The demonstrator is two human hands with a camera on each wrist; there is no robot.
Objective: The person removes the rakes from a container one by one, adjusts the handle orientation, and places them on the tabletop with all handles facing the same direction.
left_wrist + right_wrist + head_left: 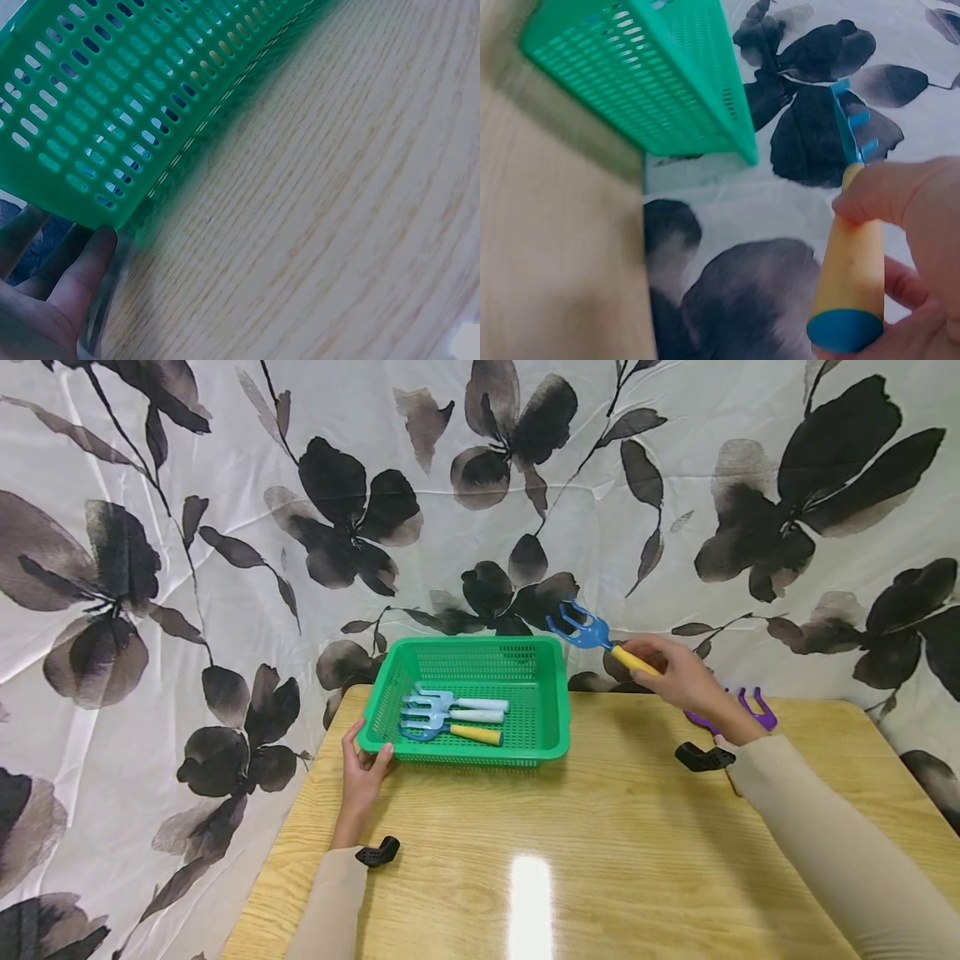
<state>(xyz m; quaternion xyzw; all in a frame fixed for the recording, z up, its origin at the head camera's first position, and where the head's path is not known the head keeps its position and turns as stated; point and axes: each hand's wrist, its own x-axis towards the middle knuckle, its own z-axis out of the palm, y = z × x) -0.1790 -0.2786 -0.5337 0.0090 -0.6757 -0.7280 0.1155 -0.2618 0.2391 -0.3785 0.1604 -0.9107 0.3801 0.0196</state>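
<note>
My left hand [363, 777], arm forward: thumb and fingers gripping the near left corner of the green basket [465, 757]. Inside: three small forks [474, 716]. My right hand [681, 674], arm extended, raised above the tabletop [615, 827]: fingers closed round a yellow-handled blue fork [597, 633], right of the basket. Behind: floral cloth [435, 535].

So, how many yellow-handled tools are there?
2: a raised tool in the right hand, another tool lying in the green basket. More might be hidden behind the right sleeve.

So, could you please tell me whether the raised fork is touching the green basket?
Apart: the right wrist view shows patterned cloth between the raised fork and the green basket.
</note>
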